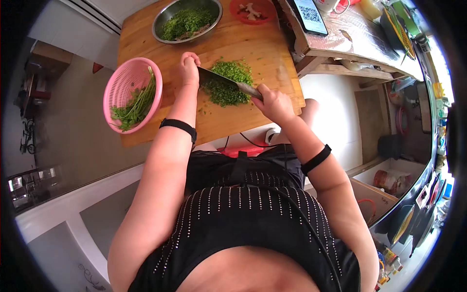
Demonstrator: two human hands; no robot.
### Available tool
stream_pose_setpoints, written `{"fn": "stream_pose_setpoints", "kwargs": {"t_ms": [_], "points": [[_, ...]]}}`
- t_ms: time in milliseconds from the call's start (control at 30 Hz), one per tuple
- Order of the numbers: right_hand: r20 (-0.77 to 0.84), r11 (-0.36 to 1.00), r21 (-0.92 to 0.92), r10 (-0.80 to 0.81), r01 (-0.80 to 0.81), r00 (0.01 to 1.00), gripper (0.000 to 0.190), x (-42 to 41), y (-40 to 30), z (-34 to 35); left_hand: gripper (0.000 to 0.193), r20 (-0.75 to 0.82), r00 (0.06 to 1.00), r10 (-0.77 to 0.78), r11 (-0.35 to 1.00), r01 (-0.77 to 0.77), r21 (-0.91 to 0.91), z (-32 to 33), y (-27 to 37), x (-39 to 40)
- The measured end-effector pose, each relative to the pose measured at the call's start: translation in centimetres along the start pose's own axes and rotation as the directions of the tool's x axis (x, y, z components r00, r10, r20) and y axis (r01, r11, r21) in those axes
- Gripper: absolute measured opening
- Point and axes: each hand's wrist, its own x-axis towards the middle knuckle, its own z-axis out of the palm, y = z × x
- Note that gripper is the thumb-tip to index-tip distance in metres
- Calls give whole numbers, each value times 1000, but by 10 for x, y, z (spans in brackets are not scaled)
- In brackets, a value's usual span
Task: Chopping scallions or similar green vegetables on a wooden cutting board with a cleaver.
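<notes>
My right hand point(275, 102) is closed round the handle of a cleaver point(220, 79). The far end of its dark blade meets my left hand point(190, 69), whose fingers are curled at that end; how they touch the blade is partly hidden. Finely chopped green herbs point(233, 73) lie on both sides of the blade, on a wooden table point(255, 47). At the left stands a pink plastic colander point(129, 69) with uncut leafy stems point(140, 106) in it. Behind my hands, a steel bowl point(187, 41) holds more chopped greens over what looks like minced meat.
A red plastic basket point(253, 19) with pale, knobbly pieces, perhaps ginger, stands at the table's far right. Beyond the right edge is a foil-covered wooden table point(350, 33) carrying a phone point(309, 16) and a mug point(328, 5). Black cables point(255, 144) hang below the near edge.
</notes>
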Motion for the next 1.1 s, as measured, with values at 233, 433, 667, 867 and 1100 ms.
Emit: {"fn": "stream_pose_setpoints", "kwargs": {"t_ms": [233,433,667,867,1100], "points": [[-28,998,-34,-55,54,998,30,23,-5,-21,12,-22,1000,3,1000,-3,-6,-15,-4,4],[11,997,1,-73,73,997,31,21,-14,-24,13,-49,996,-79,990,72,-123,-18,-7,5],[-19,994,100,36,-33,999,29,-6,-8,14,13,82,993,-85,991,76,106,-2,12,8],[25,993,103,-58,55,998,29,-1,-9,-54,15,229,971,-73,993,49,111,-3,33,-4],[49,999,-9,-34,35,998,30,-30,16,-37,17,177,983,-46,979,9,205,7,16,-49]]}}
